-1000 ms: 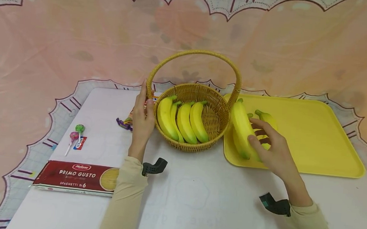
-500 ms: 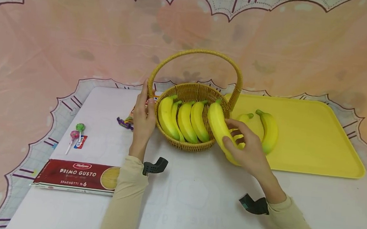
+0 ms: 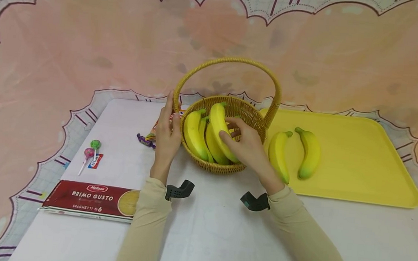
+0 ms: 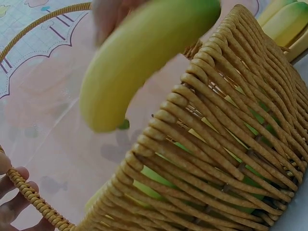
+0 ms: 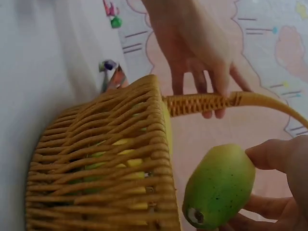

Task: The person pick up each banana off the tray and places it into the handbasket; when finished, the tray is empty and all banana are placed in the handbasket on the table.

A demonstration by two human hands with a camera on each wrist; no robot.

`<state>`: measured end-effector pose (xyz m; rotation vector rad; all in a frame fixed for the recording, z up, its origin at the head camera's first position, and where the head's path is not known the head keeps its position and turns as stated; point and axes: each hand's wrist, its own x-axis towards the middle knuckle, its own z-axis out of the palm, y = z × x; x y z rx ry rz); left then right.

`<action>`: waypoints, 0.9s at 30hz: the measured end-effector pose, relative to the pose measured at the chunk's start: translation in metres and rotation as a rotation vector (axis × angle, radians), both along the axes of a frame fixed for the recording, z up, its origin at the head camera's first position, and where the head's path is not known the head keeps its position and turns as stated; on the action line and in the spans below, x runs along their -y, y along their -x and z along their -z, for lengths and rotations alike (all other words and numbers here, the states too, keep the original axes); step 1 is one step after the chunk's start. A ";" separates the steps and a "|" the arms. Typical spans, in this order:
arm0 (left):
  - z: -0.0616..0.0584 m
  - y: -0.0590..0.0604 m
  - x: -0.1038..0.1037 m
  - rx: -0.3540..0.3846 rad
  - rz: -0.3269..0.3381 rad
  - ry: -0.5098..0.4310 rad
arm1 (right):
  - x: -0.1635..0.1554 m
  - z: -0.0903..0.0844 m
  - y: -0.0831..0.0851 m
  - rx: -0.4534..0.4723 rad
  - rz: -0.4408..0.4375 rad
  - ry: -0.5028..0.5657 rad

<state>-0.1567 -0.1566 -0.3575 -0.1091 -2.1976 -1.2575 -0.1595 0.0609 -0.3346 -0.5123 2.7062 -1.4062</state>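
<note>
While the left hand [image 3: 167, 133] touches the basket [image 3: 249, 113], the right hand [image 3: 246, 145] grips a banana [image 3: 219, 125].

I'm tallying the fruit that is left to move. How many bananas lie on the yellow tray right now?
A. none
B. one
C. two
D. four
C. Two bananas lie side by side on the yellow tray, while the right hand holds another banana over the basket and the left hand rests against the basket's side.
</note>
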 end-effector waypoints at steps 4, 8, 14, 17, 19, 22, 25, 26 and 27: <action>-0.001 0.000 -0.001 0.011 -0.001 0.001 | 0.016 0.003 0.013 0.031 -0.009 -0.077; -0.001 -0.001 -0.002 0.030 0.000 0.006 | 0.028 0.008 0.020 0.064 -0.031 -0.161; 0.000 0.001 -0.002 0.033 0.000 0.021 | 0.038 0.013 0.024 0.056 -0.088 -0.271; -0.001 0.001 -0.002 0.031 0.003 0.017 | 0.037 0.013 0.023 0.040 -0.090 -0.314; -0.001 0.000 -0.002 0.032 0.006 0.010 | 0.034 0.012 0.021 0.020 -0.092 -0.315; 0.000 0.000 -0.002 0.033 0.003 0.004 | 0.023 0.007 0.015 -0.026 -0.084 -0.271; -0.001 0.000 -0.001 0.023 -0.001 0.003 | 0.006 0.003 0.008 -0.094 -0.049 -0.206; -0.001 0.000 -0.001 0.017 -0.002 0.003 | 0.000 0.002 0.006 -0.115 -0.030 -0.187; -0.001 0.000 0.000 0.009 -0.005 0.003 | -0.007 0.000 0.004 -0.137 -0.010 -0.171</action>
